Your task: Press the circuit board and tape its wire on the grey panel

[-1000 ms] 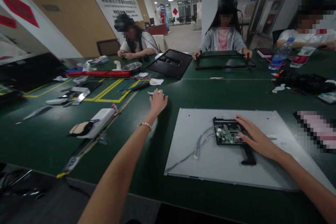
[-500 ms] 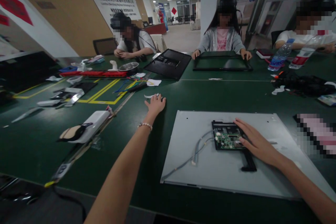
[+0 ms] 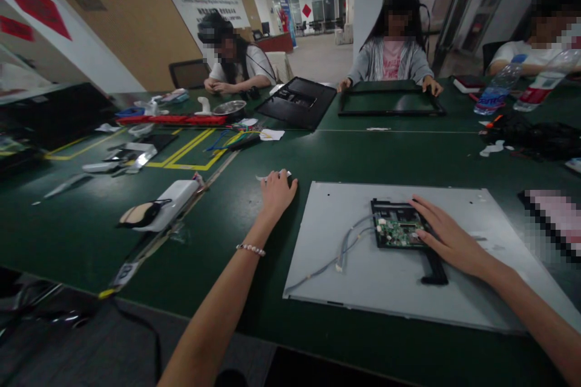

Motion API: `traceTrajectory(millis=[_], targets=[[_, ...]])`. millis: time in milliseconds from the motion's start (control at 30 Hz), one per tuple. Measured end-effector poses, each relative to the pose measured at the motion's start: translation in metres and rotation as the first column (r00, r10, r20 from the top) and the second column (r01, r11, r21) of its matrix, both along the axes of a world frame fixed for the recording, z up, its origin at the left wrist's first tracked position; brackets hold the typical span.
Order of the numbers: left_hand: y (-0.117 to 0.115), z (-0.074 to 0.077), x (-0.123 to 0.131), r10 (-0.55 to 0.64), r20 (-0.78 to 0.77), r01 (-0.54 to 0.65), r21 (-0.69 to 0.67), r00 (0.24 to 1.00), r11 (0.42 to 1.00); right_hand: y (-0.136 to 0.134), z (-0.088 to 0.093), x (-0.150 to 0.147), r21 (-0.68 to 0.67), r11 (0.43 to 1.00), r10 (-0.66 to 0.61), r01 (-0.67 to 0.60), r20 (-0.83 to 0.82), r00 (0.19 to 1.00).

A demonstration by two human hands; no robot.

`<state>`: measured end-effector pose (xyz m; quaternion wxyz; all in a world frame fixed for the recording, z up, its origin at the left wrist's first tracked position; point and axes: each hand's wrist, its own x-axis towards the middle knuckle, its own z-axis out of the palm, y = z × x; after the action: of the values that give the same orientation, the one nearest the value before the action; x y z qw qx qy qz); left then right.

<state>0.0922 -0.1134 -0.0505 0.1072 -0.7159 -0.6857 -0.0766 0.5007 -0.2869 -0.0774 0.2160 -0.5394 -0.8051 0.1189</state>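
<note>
Right hand: your bare right hand (image 3: 447,242) lies palm down, fingers and thumb apart, touching the right side of the black plastic bracket (image 3: 434,266); not closed round it.
Circuit board: small green rectangular circuit board (image 3: 399,231) in the bracket, just left of your right thumb.
Panel: flat light-grey metal panel (image 3: 327,224) under the bracket and your right hand.
Cables: thin blue-grey cables (image 3: 344,249) run from the board's left side across the panel, away from your right hand.
Left hand: your bare left hand (image 3: 278,193) palm down on the dark green tabletop (image 3: 218,272), fingers slightly spread; can't tell if they pinch the thin white strip (image 3: 260,178) at the fingertips.
Wrist: pale beaded bracelet (image 3: 250,249) just behind your left hand.
Left side: long white rectangular block (image 3: 179,199), left of your left hand.
Far side: co-worker's hands on a thin black rectangular frame (image 3: 393,113), beyond your right hand.
</note>
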Motion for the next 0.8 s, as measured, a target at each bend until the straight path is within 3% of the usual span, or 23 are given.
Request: traceTrajectory(millis=[433,667,800], targets=[[0.013,0.014,-0.008,0.034,-0.050,-0.038,-0.073,0.998,0.997,-0.001,0.002,0.001,0.007,1.000,-0.001,0.001,0.029,1.000],[0.010,0.019,-0.010,-0.051,-0.083,0.047,-0.048,0.995,0.998,-0.002,0.006,0.000,0.005,1.000,0.001,-0.002,0.041,0.999],[-0.003,0.028,0.003,-0.139,-0.092,0.137,-0.022,0.986,0.990,-0.002,0.006,0.000,0.015,1.000,0.000,-0.001,0.044,0.999]])
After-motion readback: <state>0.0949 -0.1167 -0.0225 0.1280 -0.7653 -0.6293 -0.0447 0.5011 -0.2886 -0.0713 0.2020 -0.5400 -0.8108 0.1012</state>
